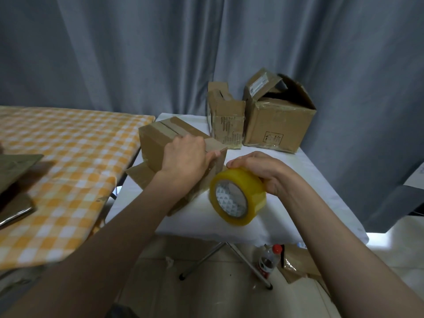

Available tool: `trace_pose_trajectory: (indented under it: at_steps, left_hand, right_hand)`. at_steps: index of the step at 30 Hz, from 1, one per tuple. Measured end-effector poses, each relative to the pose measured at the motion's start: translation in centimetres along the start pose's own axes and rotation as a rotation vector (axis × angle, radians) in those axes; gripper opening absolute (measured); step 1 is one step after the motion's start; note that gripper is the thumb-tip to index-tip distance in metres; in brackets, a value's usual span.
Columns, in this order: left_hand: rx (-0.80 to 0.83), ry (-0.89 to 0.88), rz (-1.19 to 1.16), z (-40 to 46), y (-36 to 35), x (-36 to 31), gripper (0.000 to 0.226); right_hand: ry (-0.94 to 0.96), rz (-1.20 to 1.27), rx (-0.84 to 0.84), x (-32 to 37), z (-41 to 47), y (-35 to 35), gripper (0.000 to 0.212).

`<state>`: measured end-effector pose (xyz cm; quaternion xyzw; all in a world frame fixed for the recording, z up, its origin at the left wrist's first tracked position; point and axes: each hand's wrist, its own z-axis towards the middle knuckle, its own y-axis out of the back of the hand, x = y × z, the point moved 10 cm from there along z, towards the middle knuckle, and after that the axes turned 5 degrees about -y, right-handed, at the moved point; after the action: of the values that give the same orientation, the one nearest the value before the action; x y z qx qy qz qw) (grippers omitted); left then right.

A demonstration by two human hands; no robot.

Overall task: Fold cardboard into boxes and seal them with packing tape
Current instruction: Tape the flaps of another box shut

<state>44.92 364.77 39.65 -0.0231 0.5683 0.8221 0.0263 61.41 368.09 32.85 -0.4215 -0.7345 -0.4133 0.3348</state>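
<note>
On the white desk (298, 166), the left hand (185, 157) presses flat on the light, crushable box (160, 138) while the right hand (263, 171) grips the stiff tape roll (238, 196) by its rim, best held there.

White bench (305, 171): open surface along the right side and the near edge in front of the tape roll (238, 196); the left half is taken up by the cardboard box (158, 143), with both hands (185, 157) close together at its near right corner. Far right corner blocked by two taped boxes, the small box (226, 120) and the large open box (278, 120), touching side by side against the curtain (344, 65). A narrow gap separates this bench from the checked bench (68, 143) at left.
</note>
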Motion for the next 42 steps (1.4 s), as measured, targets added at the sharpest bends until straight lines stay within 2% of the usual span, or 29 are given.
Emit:
trace_pose_trajectory:
  at_steps: [3, 6, 9, 13, 19, 22, 24, 26, 27, 28, 30, 32, 34, 38, 42]
  left_hand:
    - [-0.005, 0.012, 0.004, 0.3, 0.0, 0.3, 0.051]
    - [-0.013, 0.022, -0.005, 0.5, 0.0, 0.4, 0.053]
    - [-0.024, 0.009, 0.001, 0.3, -0.1, 0.3, 0.053]
    - [-0.070, -0.025, 0.037, -0.4, 0.3, -0.2, 0.054]
    - [-0.039, -0.047, 0.091, -1.0, -0.2, -1.1, 0.049]
    - [0.021, -0.020, 0.047, -1.0, -1.0, -1.3, 0.057]
    - [0.048, -0.032, -0.014, -1.0, -1.1, -1.3, 0.073]
    - [0.055, -0.053, -0.068, -0.9, -0.6, -1.1, 0.087]
    - [0.034, -0.067, -0.083, -0.8, 0.0, -1.1, 0.086]
    - [-0.009, -0.087, -0.107, -0.8, 0.7, -1.2, 0.079]
    - [-0.092, -0.149, -0.252, -0.8, 2.2, -2.1, 0.049]
    - [-0.091, -0.183, -0.457, -1.1, 2.7, -3.1, 0.023]
    - [-0.062, -0.168, -0.587, -1.2, 2.3, -3.6, 0.011]
    - [-0.083, -0.098, -0.641, -1.0, 1.8, -3.5, 0.005]
    - [-0.154, -0.057, -0.574, -1.1, 2.0, -3.3, 0.013]
  right_hand:
    - [0.005, 0.033, 0.000, -0.2, -0.3, 0.4, 0.023]
    - [0.023, -0.054, -0.049, -0.8, -0.6, 1.6, 0.010]
    - [0.024, -0.075, -0.104, -1.5, -1.1, 2.9, 0.011]
    - [0.146, 0.023, -0.134, -1.2, -2.0, 3.2, 0.008]
    - [0.263, 0.055, -0.097, 0.0, -3.2, 2.3, 0.018]
    - [0.312, 0.087, -0.080, 0.4, -3.7, 2.1, 0.013]
    - [0.334, 0.101, -0.073, 0.6, -3.9, 1.9, 0.010]
    - [0.350, 0.111, -0.067, 0.8, -4.1, 1.8, 0.009]
    - [0.356, 0.112, -0.066, 0.9, -4.2, 1.8, 0.008]
    - [0.363, 0.108, -0.067, 0.9, -4.3, 1.7, 0.008]
    - [0.382, 0.101, -0.062, 1.1, -4.6, 1.6, 0.007]
    - [0.407, 0.104, -0.052, 1.3, -4.7, 1.4, 0.005]
    - [0.439, 0.116, -0.049, 1.5, -4.9, 1.3, 0.004]
    - [0.444, 0.146, -0.062, 1.3, -4.8, 1.3, 0.010]
    - [0.307, 0.139, -0.011, -0.3, -4.1, 0.5, 0.047]
